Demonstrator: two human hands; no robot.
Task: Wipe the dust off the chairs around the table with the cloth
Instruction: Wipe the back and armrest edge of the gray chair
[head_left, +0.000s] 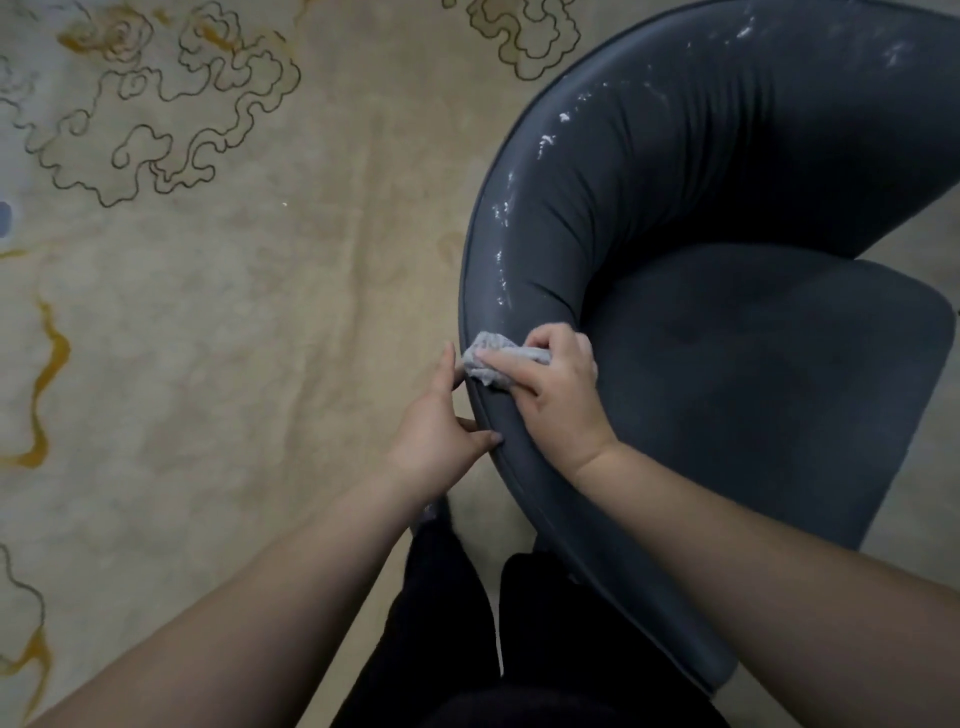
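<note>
1. Carpet (218, 322): pale beige, scrolled outlines in dark line and ochre. Covers the floor along the left side and carries the chair. No worktop in sight.

2. Left hand (441, 431): set against the outer face of the chair's back rim. Thumb lies over the piped edge, forefinger reaches up beside the cloth; the other fingers are behind the rim and not visible. Grasping the rim, by my reading to steady the chair against the push of the wiping.

3. Cloth (491, 361): small, grey-white, bunched. Pressed on top of the back rim, at the near end of the dusty stretch. Bunched small, probably to fit the narrow curved edge.

4. Right hand (550, 384): fingers curled over the cloth, gripping it and bearing down on the rim. Placed where the dust trail begins, so a stroke along the rim would carry it through the marks.

5. Chair (727, 364): dark grey upholstery, curved wraparound back, rounded seat. Stands towards the right edge of the carpet.

6. Dust (545, 143): white flecks and smears along the back rim, running from just beyond the cloth to the far right. The part of the rim nearest the person looks free of them. Seat shows no obvious white marks.

7. Person's legs (467, 623): dark trousers, close behind the chair back.
</note>
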